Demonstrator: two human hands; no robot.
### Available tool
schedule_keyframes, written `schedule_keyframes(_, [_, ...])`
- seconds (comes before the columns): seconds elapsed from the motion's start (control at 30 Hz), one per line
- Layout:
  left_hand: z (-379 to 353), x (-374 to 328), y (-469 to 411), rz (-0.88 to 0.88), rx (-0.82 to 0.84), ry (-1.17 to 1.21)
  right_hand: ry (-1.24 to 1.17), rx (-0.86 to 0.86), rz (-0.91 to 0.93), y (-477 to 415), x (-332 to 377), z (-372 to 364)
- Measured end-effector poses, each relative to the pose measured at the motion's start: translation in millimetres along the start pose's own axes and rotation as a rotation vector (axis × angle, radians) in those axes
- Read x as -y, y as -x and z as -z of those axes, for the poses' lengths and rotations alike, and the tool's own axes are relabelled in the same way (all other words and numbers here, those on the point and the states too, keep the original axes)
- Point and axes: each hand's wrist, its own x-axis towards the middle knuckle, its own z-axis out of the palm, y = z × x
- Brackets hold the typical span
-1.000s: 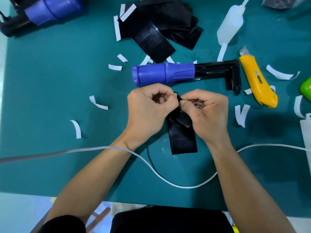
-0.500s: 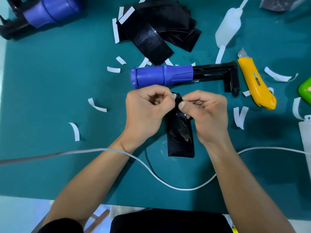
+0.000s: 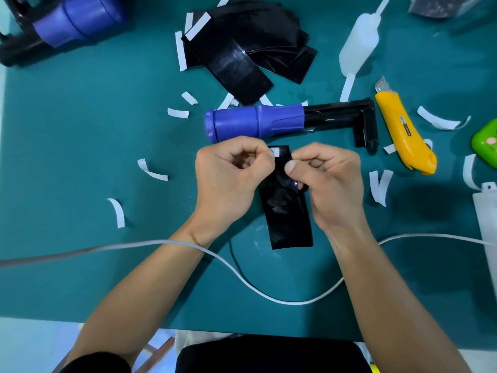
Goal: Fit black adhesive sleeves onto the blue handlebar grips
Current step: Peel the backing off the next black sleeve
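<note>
A black adhesive sleeve (image 3: 287, 211) hangs lengthwise between my hands over the green mat. My left hand (image 3: 228, 181) pinches a small white backing strip (image 3: 276, 152) at the sleeve's top edge. My right hand (image 3: 330, 184) pinches the sleeve itself just below that edge, thumb on top. Right behind my hands lies a blue handlebar grip (image 3: 252, 123) on a black L-shaped bar (image 3: 347, 117). A pile of black sleeves (image 3: 247, 49) lies further back.
Another blue grip (image 3: 75, 20) sits at the far left corner. A yellow utility knife (image 3: 406, 138), a white squeeze bottle (image 3: 359, 47), a second bottle (image 3: 486, 219) and a green object (image 3: 486, 145) stand to the right. White backing strips (image 3: 152, 170) litter the mat. A white cable (image 3: 242, 278) crosses in front.
The white backing strip has come into sight at the sleeve's top edge between my fingers. Both hands stay in the same spot, and the sleeve hangs a little straighter.
</note>
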Motion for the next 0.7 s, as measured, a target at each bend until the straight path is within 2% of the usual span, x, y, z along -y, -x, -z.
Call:
schedule_keyframes(0.1, [1, -2, 2, -0.068, -0.128, -0.005, -0.02, -0.025, -0.008, -1, 1, 3])
schedule_keyframes(0.2, [3, 0, 3, -0.365, -0.196, -0.332, -0.003, -0.009, 0.003, -1, 1, 5])
schedule_keyframes(0.27, [1, 2, 4, -0.449, -0.156, -0.441, 0.027, 0.041, 0.047, 0, -1, 4])
schedule_keyframes(0.4, [-2, 1, 7, -0.176, 0.025, -0.179, 0.1, 0.17, 0.108, 1, -1, 2])
schedule_keyframes(0.53, [4, 0, 3, -0.121, 0.101, -0.043, -0.016, 0.203, 0.01, 1, 2, 4])
schedule_keyframes(0.6, [7, 1, 2, -0.111, 0.141, -0.024, -0.008, 0.167, -0.021, 1, 2, 1])
schedule_keyframes(0.7, [11, 2, -3, -0.048, 0.222, 0.015, -0.024, 0.013, -0.067, -2, 3, 1])
